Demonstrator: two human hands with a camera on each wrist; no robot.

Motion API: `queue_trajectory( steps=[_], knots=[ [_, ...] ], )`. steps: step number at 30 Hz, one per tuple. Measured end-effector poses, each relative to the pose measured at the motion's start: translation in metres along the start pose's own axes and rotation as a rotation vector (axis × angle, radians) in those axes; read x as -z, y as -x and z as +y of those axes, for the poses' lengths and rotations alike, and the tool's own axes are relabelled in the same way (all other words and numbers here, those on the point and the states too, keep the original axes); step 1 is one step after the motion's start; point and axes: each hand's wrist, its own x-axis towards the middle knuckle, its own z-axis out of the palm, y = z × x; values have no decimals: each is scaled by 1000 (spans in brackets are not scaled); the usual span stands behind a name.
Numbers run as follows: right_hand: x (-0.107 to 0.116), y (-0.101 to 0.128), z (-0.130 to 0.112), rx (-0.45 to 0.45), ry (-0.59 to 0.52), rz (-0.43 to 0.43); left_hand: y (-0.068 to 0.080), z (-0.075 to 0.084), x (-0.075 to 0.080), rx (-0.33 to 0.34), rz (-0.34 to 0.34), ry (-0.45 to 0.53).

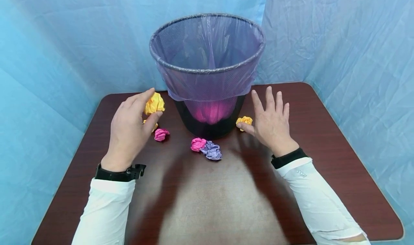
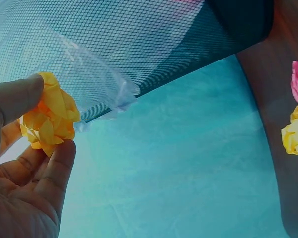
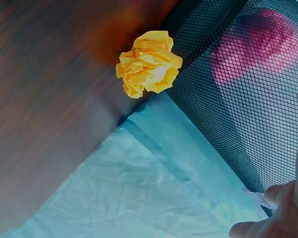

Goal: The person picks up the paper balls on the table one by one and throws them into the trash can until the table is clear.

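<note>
My left hand (image 1: 127,130) pinches a crumpled yellow paper ball (image 1: 155,103) between thumb and fingers, raised beside the left side of the wastebasket (image 1: 184,117). In the left wrist view the held ball (image 2: 50,119) shows between thumb and fingertips. Below this hand lie a pink paper ball (image 1: 161,134) and another yellow ball (image 2: 296,131), the latter mostly hidden by the hand in the head view. My right hand (image 1: 273,124) is spread with straight fingers on the basket's right, holding nothing. Near its thumb a yellow-orange paper ball (image 1: 245,120) lies on the table.
The black mesh wastebasket has a translucent purple liner folded over its rim, with pink showing through the mesh low inside. In front of it a pink ball (image 1: 198,144) touches a purple ball (image 1: 212,151). Blue cloth (image 1: 355,58) hangs around the brown table (image 1: 323,130).
</note>
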Motion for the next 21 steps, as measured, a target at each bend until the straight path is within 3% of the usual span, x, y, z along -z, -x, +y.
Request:
queue_trajectory(
  steps=[13, 21],
  knots=[
    [8, -3, 0, 2, 12, 5, -14, 7, 14, 2, 71, 9],
    [11, -5, -1, 5, 11, 22, -25, 13, 22, -11, 149, 50]
  ],
)
